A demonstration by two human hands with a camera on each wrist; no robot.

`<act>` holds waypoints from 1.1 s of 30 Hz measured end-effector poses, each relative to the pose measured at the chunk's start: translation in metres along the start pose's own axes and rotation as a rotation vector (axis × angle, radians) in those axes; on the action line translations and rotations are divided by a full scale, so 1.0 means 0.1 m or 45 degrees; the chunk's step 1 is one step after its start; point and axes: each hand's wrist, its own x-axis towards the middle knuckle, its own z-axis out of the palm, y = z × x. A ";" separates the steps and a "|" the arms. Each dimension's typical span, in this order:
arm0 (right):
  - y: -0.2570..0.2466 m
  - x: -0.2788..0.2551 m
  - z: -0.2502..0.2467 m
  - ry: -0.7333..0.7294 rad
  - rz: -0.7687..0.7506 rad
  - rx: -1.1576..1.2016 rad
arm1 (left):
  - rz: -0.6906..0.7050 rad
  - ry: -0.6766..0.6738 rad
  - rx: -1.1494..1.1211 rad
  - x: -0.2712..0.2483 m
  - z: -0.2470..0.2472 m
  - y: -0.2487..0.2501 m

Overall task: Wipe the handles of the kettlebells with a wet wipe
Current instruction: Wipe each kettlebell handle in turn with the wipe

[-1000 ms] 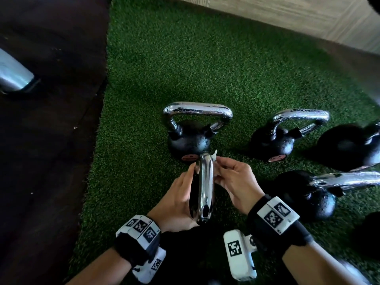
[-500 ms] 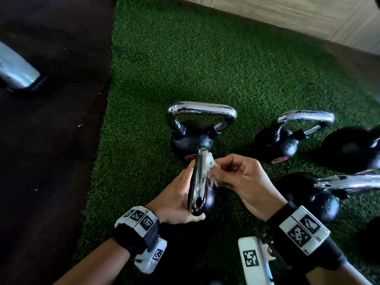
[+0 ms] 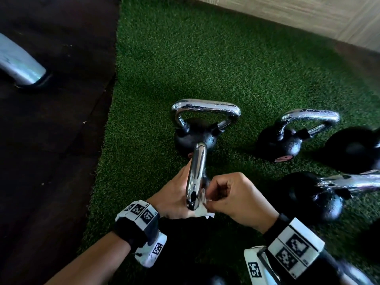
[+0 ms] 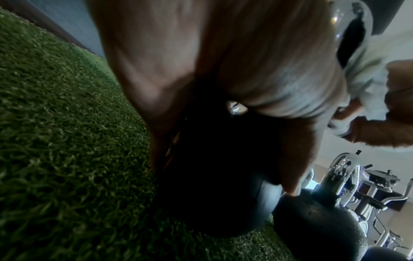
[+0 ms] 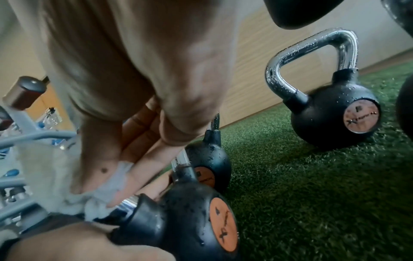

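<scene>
The nearest kettlebell shows its chrome handle [image 3: 196,173] edge-on, pointing away from me. My left hand [image 3: 174,196] grips the kettlebell from the left; in the left wrist view its thumb and fingers [image 4: 223,61] curl round the black ball [image 4: 212,176]. My right hand [image 3: 232,200] pinches a white wet wipe [image 3: 200,210] against the near end of the handle. In the right wrist view the wipe [image 5: 107,185] is bunched under the fingertips [image 5: 125,190], just above the black ball [image 5: 178,220].
Several more black kettlebells with wet chrome handles stand on the green turf [image 3: 205,58]: one straight ahead [image 3: 195,136], others to the right [image 3: 285,140] [image 3: 316,194]. Dark flooring [image 3: 51,140] with a grey machine leg [image 3: 18,64] lies left. A wooden wall [image 3: 287,13] runs behind.
My right hand has slid the wipe along the handle from its far end towards me, to the near end. The left hand has kept its hold.
</scene>
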 end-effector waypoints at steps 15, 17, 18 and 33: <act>0.20 0.12 -0.07 -0.196 -0.020 -0.125 | 0.061 -0.160 0.343 0.07 -0.07 0.15; 0.25 0.10 -0.05 -0.273 -0.055 -0.003 | 0.076 -0.181 0.411 0.10 -0.05 0.15; 0.26 0.09 -0.05 -0.311 -0.087 0.034 | 0.084 -0.179 0.442 0.10 -0.02 0.15; 0.42 0.00 0.00 -0.369 0.157 0.862 | 0.061 -0.161 0.496 0.05 0.02 0.24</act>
